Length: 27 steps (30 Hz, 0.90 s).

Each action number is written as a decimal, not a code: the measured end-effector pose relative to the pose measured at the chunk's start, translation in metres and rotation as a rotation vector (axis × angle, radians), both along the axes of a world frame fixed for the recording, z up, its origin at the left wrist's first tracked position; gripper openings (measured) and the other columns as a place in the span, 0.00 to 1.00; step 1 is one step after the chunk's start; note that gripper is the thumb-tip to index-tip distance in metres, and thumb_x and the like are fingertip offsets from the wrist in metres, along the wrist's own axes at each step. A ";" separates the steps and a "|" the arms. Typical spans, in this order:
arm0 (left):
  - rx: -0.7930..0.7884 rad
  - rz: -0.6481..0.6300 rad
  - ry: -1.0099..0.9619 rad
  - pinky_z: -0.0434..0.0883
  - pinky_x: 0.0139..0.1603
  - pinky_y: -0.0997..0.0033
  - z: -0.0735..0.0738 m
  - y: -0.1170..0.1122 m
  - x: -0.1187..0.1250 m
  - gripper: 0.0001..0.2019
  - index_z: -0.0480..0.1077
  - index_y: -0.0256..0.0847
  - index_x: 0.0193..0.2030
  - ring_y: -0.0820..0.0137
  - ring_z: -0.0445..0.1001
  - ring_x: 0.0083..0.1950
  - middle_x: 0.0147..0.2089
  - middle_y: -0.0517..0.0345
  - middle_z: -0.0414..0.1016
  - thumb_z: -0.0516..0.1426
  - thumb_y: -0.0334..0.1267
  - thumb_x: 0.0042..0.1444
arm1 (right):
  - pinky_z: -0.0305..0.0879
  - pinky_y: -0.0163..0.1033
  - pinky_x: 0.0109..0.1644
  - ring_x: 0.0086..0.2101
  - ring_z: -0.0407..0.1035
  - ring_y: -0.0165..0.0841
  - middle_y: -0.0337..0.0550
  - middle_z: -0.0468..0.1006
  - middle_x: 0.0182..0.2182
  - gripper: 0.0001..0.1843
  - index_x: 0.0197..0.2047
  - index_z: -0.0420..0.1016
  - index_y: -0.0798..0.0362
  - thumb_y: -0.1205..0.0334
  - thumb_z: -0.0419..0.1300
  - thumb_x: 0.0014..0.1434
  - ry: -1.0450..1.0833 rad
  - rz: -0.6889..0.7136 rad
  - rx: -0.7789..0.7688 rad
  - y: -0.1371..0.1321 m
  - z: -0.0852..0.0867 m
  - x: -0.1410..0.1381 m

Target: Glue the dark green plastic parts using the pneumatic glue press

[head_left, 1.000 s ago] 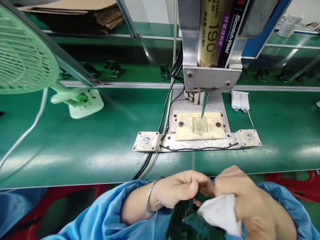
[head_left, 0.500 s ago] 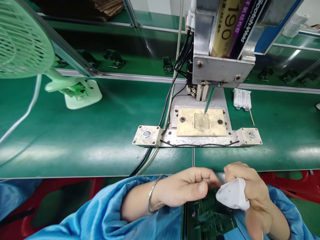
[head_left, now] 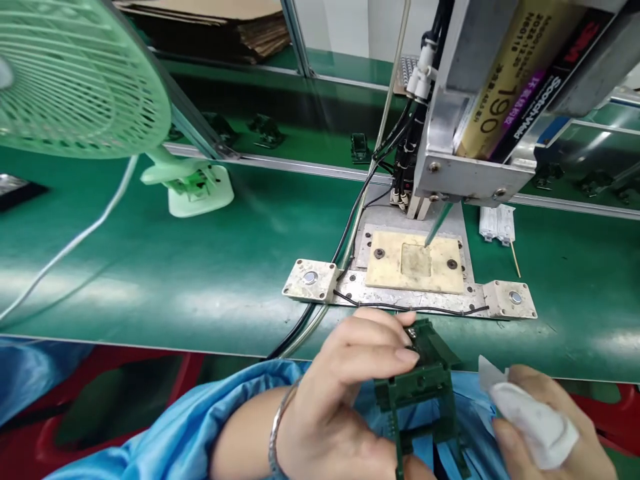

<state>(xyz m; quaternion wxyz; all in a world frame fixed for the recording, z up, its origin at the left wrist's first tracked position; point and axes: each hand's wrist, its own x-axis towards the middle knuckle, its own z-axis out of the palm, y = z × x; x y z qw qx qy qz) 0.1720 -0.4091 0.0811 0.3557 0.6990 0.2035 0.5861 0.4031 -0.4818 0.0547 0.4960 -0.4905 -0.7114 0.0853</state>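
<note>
Head cam: dk-green plastic frame (head_left: 423, 383) in L hand (head_left: 325, 400), not on cream fixture plate (head_left: 387, 273)

All locs rel. to fixture plate. Status (my read): mid-handling. Done: frame is up in hand, near side of plate. Not done: frame isn't seated in plate's recess. Teal dispenser nozzle (head_left: 439, 223) angles down to recess's far edge; contact can't tell. White wipe (head_left: 535, 423) is off the frame; can't confirm how much wiping is done, so remaining work unclear.

Pose: L forearm comes in near-left of plate, hand raised, thumb + fingers pinching frame, another fingertip at its lower end. Frame tilted, top end closest to plate. R hand (head_left: 587, 453) near-right of plate, well apart from frame, fingers curled on bunched wipe; exact grip partly hidden. Button boxes flank plate, L (head_left: 327, 279) & R (head_left: 500, 300); neither hand on them.
</note>
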 end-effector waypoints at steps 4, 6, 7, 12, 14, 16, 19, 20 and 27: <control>-0.030 -0.016 0.003 0.73 0.57 0.55 -0.005 -0.001 0.007 0.31 0.66 0.41 0.58 0.64 0.70 0.44 0.40 0.53 0.67 0.68 0.50 0.50 | 0.63 0.42 0.26 0.21 0.64 0.35 0.39 0.68 0.22 0.05 0.33 0.70 0.49 0.67 0.60 0.60 0.004 0.071 -0.111 0.002 0.021 -0.026; -0.026 -0.008 -0.008 0.74 0.56 0.55 -0.006 -0.001 0.008 0.32 0.66 0.40 0.56 0.64 0.71 0.43 0.40 0.53 0.67 0.68 0.51 0.48 | 0.64 0.42 0.27 0.21 0.65 0.36 0.39 0.69 0.22 0.05 0.33 0.69 0.49 0.66 0.59 0.62 -0.059 0.140 -0.174 0.003 0.028 -0.030; -0.029 0.001 -0.015 0.75 0.55 0.56 -0.006 -0.001 0.008 0.32 0.66 0.40 0.55 0.64 0.71 0.42 0.39 0.53 0.66 0.69 0.51 0.47 | 0.64 0.41 0.27 0.21 0.66 0.35 0.38 0.69 0.22 0.05 0.33 0.70 0.49 0.66 0.59 0.62 -0.104 0.188 -0.175 0.003 0.030 -0.031; -0.061 0.057 -0.011 0.77 0.51 0.56 -0.001 -0.001 0.009 0.31 0.67 0.43 0.50 0.65 0.71 0.39 0.36 0.57 0.65 0.69 0.54 0.43 | 0.60 0.39 0.27 0.21 0.63 0.32 0.37 0.67 0.20 0.09 0.28 0.68 0.51 0.68 0.56 0.61 -0.187 0.222 -0.077 0.008 0.021 -0.039; -0.055 0.057 -0.016 0.78 0.50 0.56 0.000 -0.001 0.010 0.30 0.67 0.43 0.49 0.65 0.71 0.39 0.36 0.57 0.65 0.70 0.53 0.43 | 0.56 0.39 0.26 0.20 0.60 0.31 0.37 0.64 0.19 0.12 0.26 0.65 0.51 0.66 0.56 0.62 -0.137 0.159 0.056 0.012 0.013 -0.048; -0.035 0.063 -0.025 0.78 0.51 0.58 0.001 0.000 0.010 0.29 0.67 0.42 0.49 0.65 0.71 0.39 0.36 0.57 0.65 0.71 0.50 0.44 | 0.51 0.39 0.25 0.20 0.57 0.30 0.37 0.61 0.19 0.16 0.24 0.63 0.52 0.65 0.52 0.64 -0.127 0.144 0.170 0.017 0.007 -0.055; 0.026 0.075 0.010 0.78 0.51 0.59 0.000 0.002 0.011 0.29 0.68 0.41 0.49 0.66 0.72 0.39 0.36 0.57 0.67 0.72 0.47 0.42 | 0.44 0.41 0.25 0.20 0.55 0.31 0.38 0.60 0.18 0.21 0.21 0.61 0.53 0.69 0.46 0.67 -0.222 0.188 0.169 0.023 0.006 -0.060; 0.046 0.085 0.023 0.79 0.50 0.58 -0.001 0.002 0.011 0.30 0.68 0.41 0.49 0.66 0.73 0.38 0.36 0.57 0.68 0.73 0.46 0.42 | 0.43 0.41 0.25 0.20 0.56 0.31 0.38 0.61 0.18 0.22 0.21 0.61 0.53 0.70 0.44 0.67 -0.245 0.206 0.158 0.024 0.007 -0.060; 0.030 0.200 0.018 0.78 0.51 0.57 -0.013 -0.003 0.014 0.32 0.68 0.41 0.51 0.64 0.73 0.40 0.37 0.56 0.69 0.72 0.49 0.41 | 0.46 0.40 0.24 0.21 0.56 0.32 0.41 0.63 0.19 0.22 0.25 0.66 0.54 0.63 0.46 0.72 -0.247 0.174 0.213 0.028 0.013 -0.051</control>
